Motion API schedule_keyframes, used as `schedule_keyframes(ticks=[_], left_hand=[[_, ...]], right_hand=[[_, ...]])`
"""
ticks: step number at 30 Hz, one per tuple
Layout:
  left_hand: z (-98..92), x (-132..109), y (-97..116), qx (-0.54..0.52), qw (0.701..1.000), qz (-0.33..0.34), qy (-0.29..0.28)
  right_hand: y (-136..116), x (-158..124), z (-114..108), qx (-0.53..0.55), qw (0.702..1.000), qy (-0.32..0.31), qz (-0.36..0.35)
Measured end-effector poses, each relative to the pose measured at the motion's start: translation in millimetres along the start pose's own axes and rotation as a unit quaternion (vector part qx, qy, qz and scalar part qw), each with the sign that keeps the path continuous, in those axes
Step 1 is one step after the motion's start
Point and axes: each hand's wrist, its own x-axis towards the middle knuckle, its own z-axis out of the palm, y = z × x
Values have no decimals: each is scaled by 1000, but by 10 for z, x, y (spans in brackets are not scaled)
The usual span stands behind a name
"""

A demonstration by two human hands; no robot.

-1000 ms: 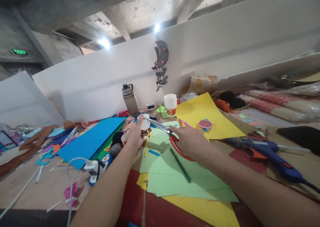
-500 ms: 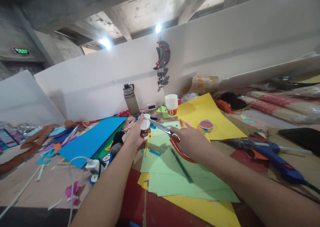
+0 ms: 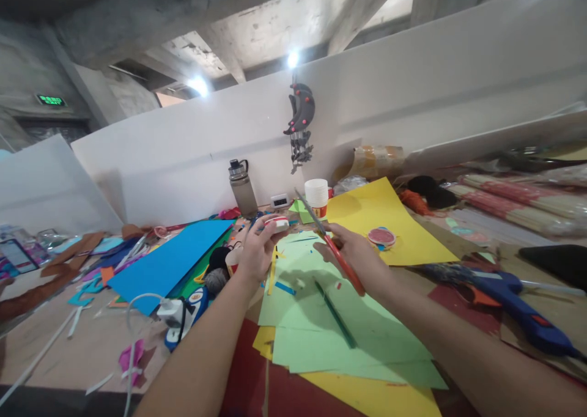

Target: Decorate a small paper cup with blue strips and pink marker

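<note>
My left hand (image 3: 255, 250) pinches a small round white piece with a red band (image 3: 277, 223), which looks like the cut-off bottom of a paper cup. In my right hand (image 3: 352, 252) are scissors (image 3: 340, 257) with red-orange handles; their blades look closed and point up and away, apart from the white piece. Beneath both hands lie light green paper sheets (image 3: 321, 350). A dark green pencil-like stick (image 3: 334, 314) and a blue strip (image 3: 285, 288) rest on them. A small red-and-white scrap (image 3: 338, 285) shows over the green paper.
Stacked paper cups (image 3: 316, 194) and a water bottle (image 3: 243, 188) stand at the back. A blue glue gun (image 3: 518, 307) lies right, beside yellow paper (image 3: 413, 239) bearing a round pink piece (image 3: 381, 238). Blue paper (image 3: 174, 258) and a plugged-in power strip (image 3: 192, 313) are left.
The scissors have come away from the white piece, swinging their tips upward, and their blades have closed. My left hand has turned the piece so its red band shows. A scrap has appeared over the green paper.
</note>
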Motion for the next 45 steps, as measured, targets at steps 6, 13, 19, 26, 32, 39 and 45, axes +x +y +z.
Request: schedule_keyframes(ticks=[6, 13, 19, 26, 32, 39, 45], left_hand=[[107, -111, -50, 93, 992, 23, -77], [203, -206, -79, 390, 895, 175, -126], [213, -234, -77, 486, 805, 296, -169], [303, -278, -161, 353, 921, 146, -78], [363, -301, -246, 151, 988, -22, -7], [403, -307, -181, 50, 998, -45, 16], [353, -254, -96, 30, 997, -59, 30]], right_hand=[[-132, -15, -9, 277, 958, 6, 68], [-128, -17, 41, 288, 955, 1, 76], [-93, -9, 65, 294, 950, 3, 107], [-117, -28, 83, 362, 925, 37, 109], [-71, -9, 116, 373, 922, 65, 80], [-135, -79, 211, 325, 941, 74, 59], [-262, -164, 207, 304, 951, 45, 44]])
